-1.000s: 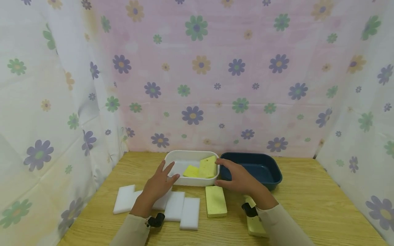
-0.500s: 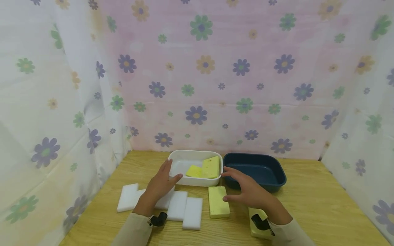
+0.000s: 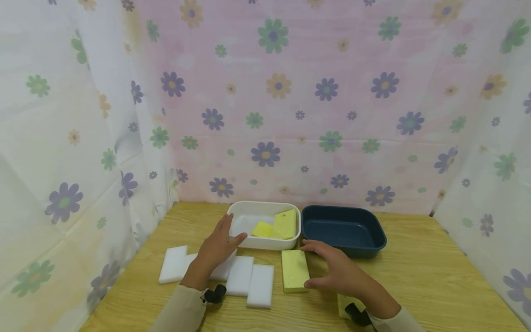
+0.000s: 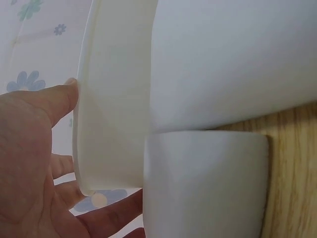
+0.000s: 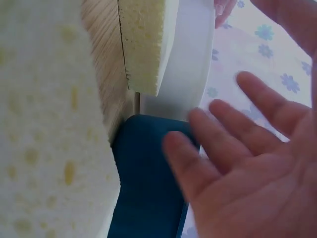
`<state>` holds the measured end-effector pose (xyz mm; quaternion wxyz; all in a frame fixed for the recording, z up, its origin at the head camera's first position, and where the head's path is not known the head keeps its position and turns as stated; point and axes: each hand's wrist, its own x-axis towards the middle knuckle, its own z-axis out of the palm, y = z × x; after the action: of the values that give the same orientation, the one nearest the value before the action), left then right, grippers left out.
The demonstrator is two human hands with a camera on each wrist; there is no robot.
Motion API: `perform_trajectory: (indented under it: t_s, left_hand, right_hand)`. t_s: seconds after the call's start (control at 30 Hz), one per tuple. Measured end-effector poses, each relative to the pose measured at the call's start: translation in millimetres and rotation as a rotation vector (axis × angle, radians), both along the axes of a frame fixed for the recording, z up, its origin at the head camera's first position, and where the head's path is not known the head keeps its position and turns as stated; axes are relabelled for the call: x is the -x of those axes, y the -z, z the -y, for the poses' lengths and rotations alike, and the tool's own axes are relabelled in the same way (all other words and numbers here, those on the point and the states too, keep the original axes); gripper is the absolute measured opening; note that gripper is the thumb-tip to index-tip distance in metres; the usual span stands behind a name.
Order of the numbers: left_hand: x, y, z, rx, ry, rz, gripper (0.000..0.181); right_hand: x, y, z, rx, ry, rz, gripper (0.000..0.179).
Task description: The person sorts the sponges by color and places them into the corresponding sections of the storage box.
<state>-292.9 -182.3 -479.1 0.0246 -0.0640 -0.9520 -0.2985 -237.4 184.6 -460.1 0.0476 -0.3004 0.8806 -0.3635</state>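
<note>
A white tub (image 3: 265,243) holds two yellow sponges (image 3: 285,224) at its right end. My left hand (image 3: 216,249) rests against the tub's left front corner, fingers spread and fairly straight; in the left wrist view its thumb (image 4: 62,96) touches the rim. My right hand (image 3: 342,272) hovers at the right side of a yellow sponge block (image 3: 295,272) on the table, thumb and fingers apart around its right edge. Nothing is held in it. In the right wrist view, the right fingers (image 5: 233,148) are extended. Another yellow sponge (image 3: 345,305) lies partly hidden under the right wrist.
A dark blue tub (image 3: 369,251) stands right of the white one. Several white foam sponges (image 3: 260,287) lie in a loose, partly overlapping row at the left front of the wooden table (image 3: 423,286). Flowered cloth (image 3: 290,138) surrounds the table at the back and sides.
My right hand has moved from the white tub's right rim down toward the sponge block in front. The left hand has stayed at the tub's left corner. The head view shifted slightly.
</note>
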Motion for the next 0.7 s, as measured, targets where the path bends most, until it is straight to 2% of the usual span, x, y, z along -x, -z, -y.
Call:
perform_trajectory:
  t_s: [0.13,0.23,0.53,0.7]
  left_hand:
    - [-0.3,-2.4,-1.5,0.008,-0.012,0.006,0.091]
    - [-1.2,-3.7,-1.4,0.017,-0.021,0.017,0.091]
    - [-0.3,-3.5,0.8,0.033,-0.007,0.001,0.088]
    - [-0.3,-1.9,0.8,0.043,-0.001,0.0,0.086]
  right_hand:
    - [1.3,4.3,-2,-0.046,-0.002,0.083,0.091]
    - [2.9,8.0,-2,-0.076,-0.003,0.113,0.096]
    - [3.5,11.9,1,-0.145,-0.001,0.124,0.101]
    - [1.3,11.9,4,-0.177,0.004,0.133,0.098]
